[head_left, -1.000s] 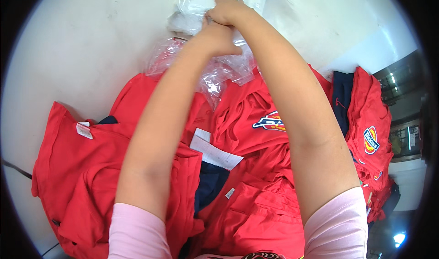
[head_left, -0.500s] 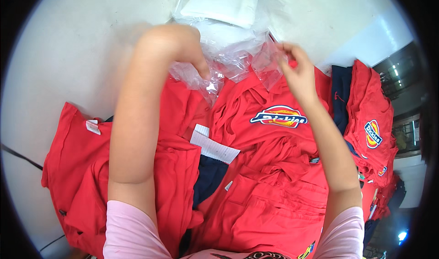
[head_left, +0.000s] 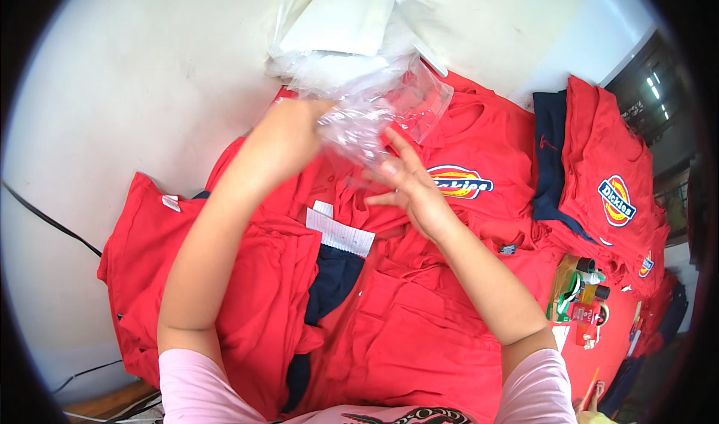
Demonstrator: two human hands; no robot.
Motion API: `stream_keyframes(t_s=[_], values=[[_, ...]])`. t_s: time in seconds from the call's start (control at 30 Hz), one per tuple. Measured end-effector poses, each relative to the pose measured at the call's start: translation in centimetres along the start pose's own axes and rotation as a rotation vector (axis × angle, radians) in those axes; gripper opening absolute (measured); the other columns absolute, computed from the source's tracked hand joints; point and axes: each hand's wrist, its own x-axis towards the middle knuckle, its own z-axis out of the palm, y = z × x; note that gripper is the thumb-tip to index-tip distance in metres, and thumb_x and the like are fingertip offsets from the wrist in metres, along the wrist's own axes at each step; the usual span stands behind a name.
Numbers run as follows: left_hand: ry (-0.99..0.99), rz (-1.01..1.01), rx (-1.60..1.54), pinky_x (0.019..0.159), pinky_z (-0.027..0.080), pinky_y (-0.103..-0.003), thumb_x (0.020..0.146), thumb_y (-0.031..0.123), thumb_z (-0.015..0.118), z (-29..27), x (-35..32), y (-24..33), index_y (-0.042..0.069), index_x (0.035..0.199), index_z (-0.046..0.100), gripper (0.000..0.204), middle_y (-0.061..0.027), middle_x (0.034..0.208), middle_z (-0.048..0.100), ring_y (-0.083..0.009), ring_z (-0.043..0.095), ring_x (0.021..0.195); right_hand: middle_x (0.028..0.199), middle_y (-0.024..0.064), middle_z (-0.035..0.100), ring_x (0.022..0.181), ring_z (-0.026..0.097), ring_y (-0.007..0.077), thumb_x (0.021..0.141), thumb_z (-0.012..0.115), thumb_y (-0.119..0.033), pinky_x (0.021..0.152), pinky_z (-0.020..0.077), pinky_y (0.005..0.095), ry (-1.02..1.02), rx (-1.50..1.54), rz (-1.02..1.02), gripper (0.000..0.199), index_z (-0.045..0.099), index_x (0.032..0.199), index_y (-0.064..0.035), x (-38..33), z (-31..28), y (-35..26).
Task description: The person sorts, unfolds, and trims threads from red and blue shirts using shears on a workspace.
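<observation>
Your left hand (head_left: 288,136) is closed on a clear plastic bag (head_left: 374,113), held up over the red shirt (head_left: 449,199). Your right hand (head_left: 408,188) is open with fingers spread, touching the bag. The shirt lies flat on the table (head_left: 150,72), not yet in the bag.

Clear plastic bag handled over red shirts

The clear plastic bag (head_left: 374,117) is gripped by the left hand (head_left: 288,136) at its left edge, while its lower edge is touched by the spread fingers of the right hand (head_left: 408,188). Red shirts (head_left: 419,304) are spread below the bag, a white tag (head_left: 338,232) is seen just below it, and a stack of flat bags (head_left: 337,31) above it.
</observation>
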Motion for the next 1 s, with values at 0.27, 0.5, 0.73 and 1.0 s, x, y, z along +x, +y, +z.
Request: stream_keyframes(t_s=[0.27,0.5,0.73,1.0], values=[[-0.306,0.121,-0.730,0.105,0.051,-0.045,0.094,0.018,0.069,8.9,-2.6,0.6,-0.007,0.140,0.052,0.055,-0.0238,0.131,0.066,-0.0369,0.064,0.124,0.123,0.0090,0.069,0.110,0.067,0.0213,0.100,0.066,-0.013,0.095,0.0558,0.0400,0.265,0.411,-0.031,0.036,0.058,0.135,-0.0045,-0.6,-4.6,3.9],[0.169,-0.955,-1.437,0.096,0.057,-0.046,0.104,0.041,0.055,10.7,5.7,-10.0,0.000,0.119,0.058,0.044,-0.0177,0.117,0.066,-0.0315,0.069,0.110,0.113,0.0110,0.069,0.105,0.067,0.0243,0.082,0.055,0.014,0.089,0.0545,0.0345,0.340,-0.501,-0.619,0.034,0.068,0.108,-0.0034,1.0,-7.1,1.6],[0.182,-0.473,-1.683,0.097,0.055,-0.048,0.106,0.027,0.053,15.4,11.9,-15.2,-0.001,0.137,0.053,0.042,-0.0203,0.130,0.062,-0.0318,0.063,0.113,0.141,0.0183,0.053,0.132,0.051,0.0360,0.079,0.072,-0.003,0.109,0.0426,0.0495,0.015,-1.507,-0.880,0.043,0.065,0.121,-0.0058,9.3,-1.2,7.1],[0.541,-0.422,-1.748,0.096,0.056,-0.037,0.107,0.014,0.052,14.3,12.7,-11.3,0.006,0.134,0.057,0.029,-0.0097,0.128,0.065,-0.0230,0.064,0.114,0.151,0.0149,0.046,0.138,0.042,0.0346,0.091,0.066,-0.024,0.114,0.0282,0.0582,-0.001,-1.856,-0.810,0.052,0.058,0.139,-0.0050,9.3,-1.6,10.4]])
